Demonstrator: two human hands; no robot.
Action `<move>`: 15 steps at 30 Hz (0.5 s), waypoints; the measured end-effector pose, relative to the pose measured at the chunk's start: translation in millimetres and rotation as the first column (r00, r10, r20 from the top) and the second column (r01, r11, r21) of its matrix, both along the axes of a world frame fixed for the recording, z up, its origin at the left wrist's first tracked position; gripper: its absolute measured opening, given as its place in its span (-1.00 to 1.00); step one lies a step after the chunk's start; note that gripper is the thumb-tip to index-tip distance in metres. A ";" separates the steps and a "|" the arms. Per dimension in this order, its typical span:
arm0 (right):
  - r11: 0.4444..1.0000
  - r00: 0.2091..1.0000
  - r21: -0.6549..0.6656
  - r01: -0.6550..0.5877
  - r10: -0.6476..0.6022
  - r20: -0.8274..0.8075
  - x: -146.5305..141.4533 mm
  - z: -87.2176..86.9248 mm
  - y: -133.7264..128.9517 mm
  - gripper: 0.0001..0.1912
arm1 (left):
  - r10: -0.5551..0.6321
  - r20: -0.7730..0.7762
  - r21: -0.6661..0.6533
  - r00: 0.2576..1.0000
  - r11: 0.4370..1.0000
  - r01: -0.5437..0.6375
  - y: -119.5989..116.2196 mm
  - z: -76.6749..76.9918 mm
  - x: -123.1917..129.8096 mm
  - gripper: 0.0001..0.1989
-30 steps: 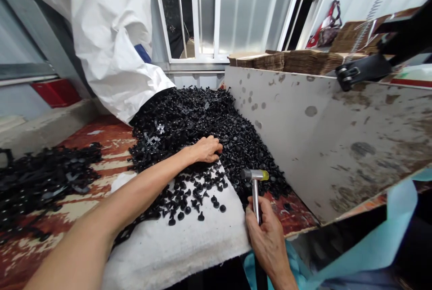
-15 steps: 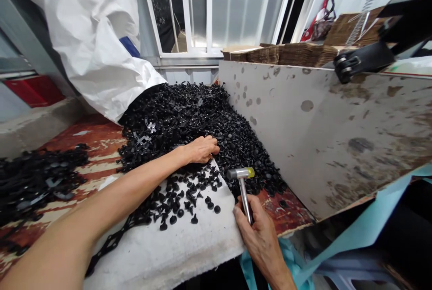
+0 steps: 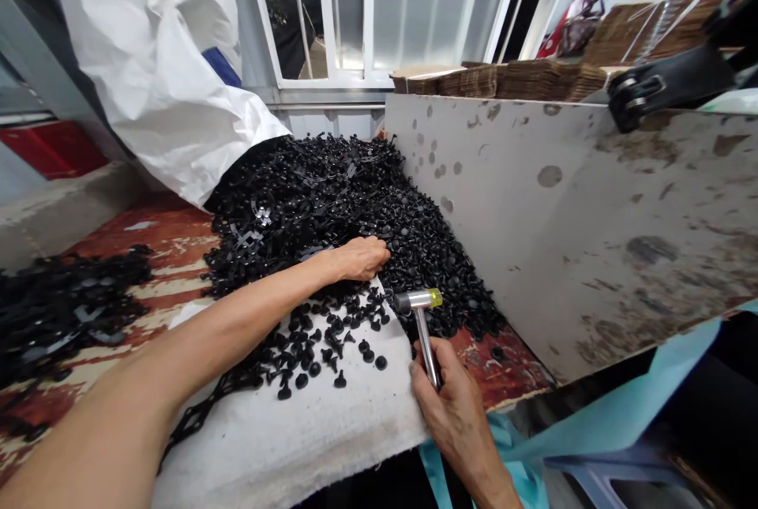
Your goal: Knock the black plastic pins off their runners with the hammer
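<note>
My left hand [image 3: 362, 258] reaches to the near edge of a large heap of small black parts [image 3: 308, 193]. Its fingers are curled together at the heap, and anything between them is hidden. Nearer to me, my right hand [image 3: 451, 394] grips the metal handle of a small mallet [image 3: 422, 301], whose head has one black end and one yellow end. Loose black round-headed pieces [image 3: 308, 355] lie scattered on a white cloth [image 3: 332, 438] below my left hand.
At the left is another pile of black parts [image 3: 71, 312] on the red worn tabletop [image 3: 178, 234]. A white sack [image 3: 171, 83] stands behind. A stained grey board [image 3: 509, 201] walls off the right side, with stacked cardboard [image 3: 521, 81] beyond it.
My left hand has shifted slightly right and away along the heap's edge, its fingers still curled. My right hand keeps the mallet almost in place. The view has turned a little.
</note>
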State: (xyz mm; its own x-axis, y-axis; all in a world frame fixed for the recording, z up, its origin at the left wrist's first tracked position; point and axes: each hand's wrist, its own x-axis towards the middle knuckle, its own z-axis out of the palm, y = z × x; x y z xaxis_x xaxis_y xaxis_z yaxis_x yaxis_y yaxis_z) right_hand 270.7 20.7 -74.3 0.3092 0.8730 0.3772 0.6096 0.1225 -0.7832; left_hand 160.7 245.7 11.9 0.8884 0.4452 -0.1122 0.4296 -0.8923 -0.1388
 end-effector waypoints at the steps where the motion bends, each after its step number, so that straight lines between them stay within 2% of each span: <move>1: 1.000 1.000 0.003 0.006 -0.005 -0.010 0.0 -0.5 0.1 -0.84 | 0.007 0.006 -0.010 1.000 1.000 -0.007 0.6 0.9 -2.1 -0.85; 4: 1.000 1.000 0.003 0.010 -0.010 -0.029 0.0 -0.7 0.6 -0.84 | 0.017 0.009 -0.052 1.000 0.998 -0.017 1.3 5.0 -9.2 -0.82; 7: 1.000 0.999 0.009 0.019 -0.019 -0.028 0.0 0.4 0.9 -0.84 | 0.051 0.010 -0.114 0.999 0.992 -0.050 -0.1 9.4 -14.6 -0.90; 11: 1.000 0.999 0.010 0.020 -0.020 -0.028 0.6 1.7 0.7 -0.83 | 0.116 -0.016 -0.121 0.993 0.986 -0.117 -4.4 14.3 -15.9 -0.75; 15: 1.000 0.999 0.011 0.017 -0.016 -0.036 1.3 1.9 -0.1 -0.83 | 0.112 -0.037 -0.094 0.993 0.989 -0.115 -8.3 15.5 -13.8 -0.88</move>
